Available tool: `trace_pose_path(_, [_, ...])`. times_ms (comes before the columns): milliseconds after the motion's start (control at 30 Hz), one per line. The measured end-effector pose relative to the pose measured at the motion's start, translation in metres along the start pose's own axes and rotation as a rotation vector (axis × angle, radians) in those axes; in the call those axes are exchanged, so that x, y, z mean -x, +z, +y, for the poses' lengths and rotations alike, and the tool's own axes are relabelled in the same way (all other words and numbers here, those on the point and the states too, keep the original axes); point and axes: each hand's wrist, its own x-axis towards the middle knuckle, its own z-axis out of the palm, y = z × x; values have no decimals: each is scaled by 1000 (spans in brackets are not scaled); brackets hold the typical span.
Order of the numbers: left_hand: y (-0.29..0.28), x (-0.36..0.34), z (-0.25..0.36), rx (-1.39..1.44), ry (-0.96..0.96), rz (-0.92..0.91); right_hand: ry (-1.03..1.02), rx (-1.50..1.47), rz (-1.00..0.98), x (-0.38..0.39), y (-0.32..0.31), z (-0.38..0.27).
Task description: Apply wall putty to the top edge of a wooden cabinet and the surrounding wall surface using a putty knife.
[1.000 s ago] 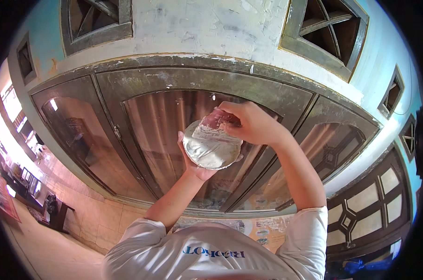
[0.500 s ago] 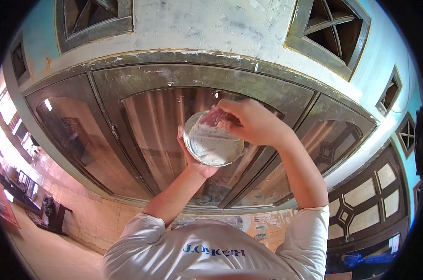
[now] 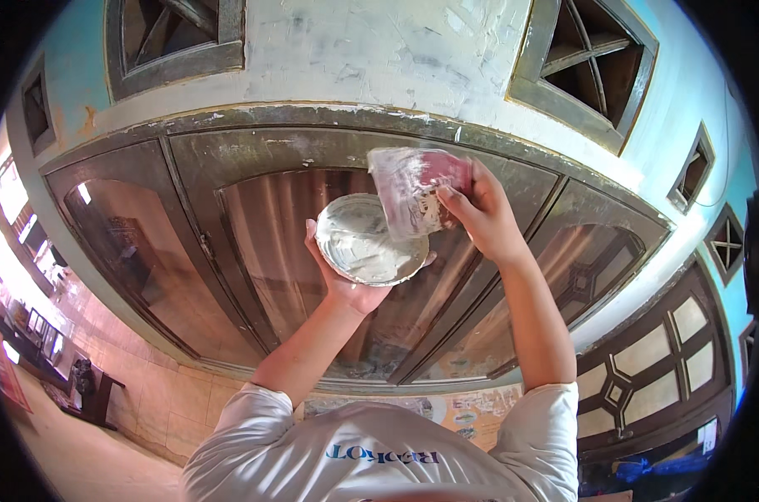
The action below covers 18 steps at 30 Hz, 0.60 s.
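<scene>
My left hand [image 3: 358, 294] holds a round shallow bowl [image 3: 346, 224] from below, its fingers spread around the rim. White putty [image 3: 379, 256] is smeared over the bowl's inside, thickest toward its near side. Pinched by one edge in my right hand [image 3: 482, 213] is a flat reddish putty scraper [image 3: 409, 180], its face streaked with white. The scraper is tilted, and its lower corner overlaps the bowl's right rim in view; whether they touch I cannot tell.
Ahead stands a dark wooden window frame [image 3: 271, 151] with glass panes and worn paint. Above it, the wall [image 3: 371, 63] carries patchy white putty between two wooden vents [image 3: 593, 58]. A small dark table [image 3: 99, 402] stands on the tiled floor at the left.
The scraper has come up out of the bowl and moved right, turning its coated face into view. The bowl has shifted slightly left and up.
</scene>
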Motion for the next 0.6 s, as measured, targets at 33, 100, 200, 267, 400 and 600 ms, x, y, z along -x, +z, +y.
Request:
trace_pose_path(33, [3, -2, 0, -8, -4, -11, 23, -123, 34, 6, -2, 2])
trace_pose_path(100, [-2, -5, 2, 81, -3, -33, 41, -232, 117, 18, -7, 12])
trace_pose_path(200, [-1, -11, -2, 49, 36, -2, -63, 63, 210, 44, -16, 15])
trace_pose_path(267, [-2, -15, -3, -58, 82, 56, -376, 449, 219, 53, -12, 8])
trace_pose_path(400, [-3, -25, -21, -61, 76, -24, -754, 908, 152, 62, -31, 9])
trace_pose_path(600, [-2, -37, -42, 36, 48, -44, -806, 1250, 275, 74, -48, 14])
